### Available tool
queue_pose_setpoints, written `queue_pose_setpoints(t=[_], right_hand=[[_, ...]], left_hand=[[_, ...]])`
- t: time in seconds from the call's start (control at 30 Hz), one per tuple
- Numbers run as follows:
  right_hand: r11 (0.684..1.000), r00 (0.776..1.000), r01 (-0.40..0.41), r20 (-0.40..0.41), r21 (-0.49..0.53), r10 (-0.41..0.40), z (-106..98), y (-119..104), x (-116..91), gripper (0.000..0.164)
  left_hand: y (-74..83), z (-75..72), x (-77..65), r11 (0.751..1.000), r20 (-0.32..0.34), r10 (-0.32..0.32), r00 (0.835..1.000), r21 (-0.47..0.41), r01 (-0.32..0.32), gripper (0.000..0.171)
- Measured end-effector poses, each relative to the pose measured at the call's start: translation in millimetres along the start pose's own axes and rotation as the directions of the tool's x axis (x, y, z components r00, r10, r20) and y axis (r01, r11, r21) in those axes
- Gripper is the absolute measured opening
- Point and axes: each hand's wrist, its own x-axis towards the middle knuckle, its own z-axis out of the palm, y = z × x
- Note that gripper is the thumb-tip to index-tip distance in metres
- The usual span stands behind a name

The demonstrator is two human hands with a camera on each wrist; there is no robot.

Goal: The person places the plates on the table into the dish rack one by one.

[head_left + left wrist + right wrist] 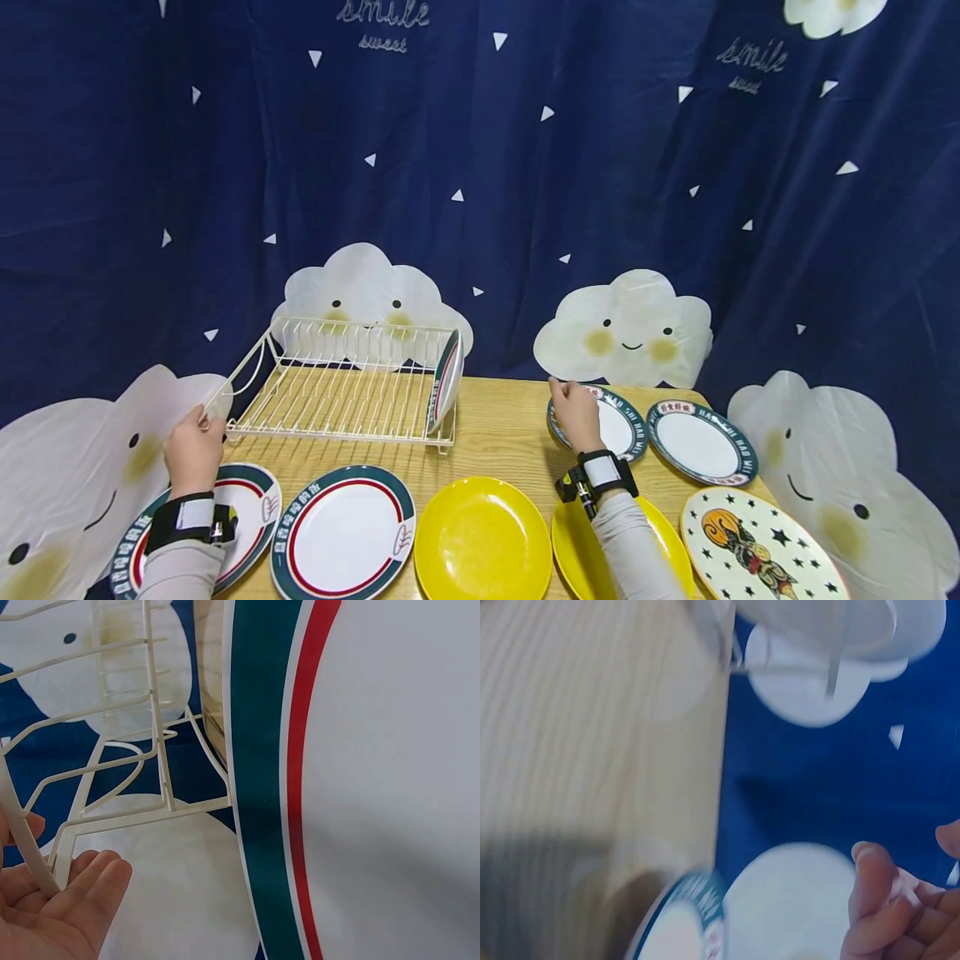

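My left hand (197, 450) holds the front left corner of a white wire dish rack (337, 435). In the left wrist view, thumb and fingers lie on either side of the rack's corner bar (30, 847). At the rack's right end stands one plate (447, 382) with a green and red rim, tilted on edge. Over a green-rimmed plate (618, 425) at the back right is my right hand (577, 415). In the right wrist view its fingers (874, 900) are loosely bent, thumb apart, with nothing between them; the plate below is apart from them.
Along the table's front lie two green-and-red-rimmed plates (341, 533), (251, 533), two yellow plates (482, 542), (663, 533) and a star-patterned plate (757, 542). Another green-rimmed plate (701, 442) sits at the right edge. A dark blue curtain (495, 208) hangs behind the table.
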Motion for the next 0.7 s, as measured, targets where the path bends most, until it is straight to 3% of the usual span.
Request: queue_pose_setpoints(t=[0.33,0.7], right_hand=[[0.985,0.985,-0.172,0.026,-0.027,0.173,-29.5,75.0,-3.6,0.049],[0.954,0.960,-0.280,-0.020,-0.110,0.280,-51.8,115.0,-12.0,0.054]], left_hand=[[-2.0,1.6,1.1,1.000,0.014,-0.029,0.999,-0.006,0.029,0.049],[-2.1,3.0,0.8,0.999,0.013,-0.038,0.999,-0.011,0.038,0.049]])
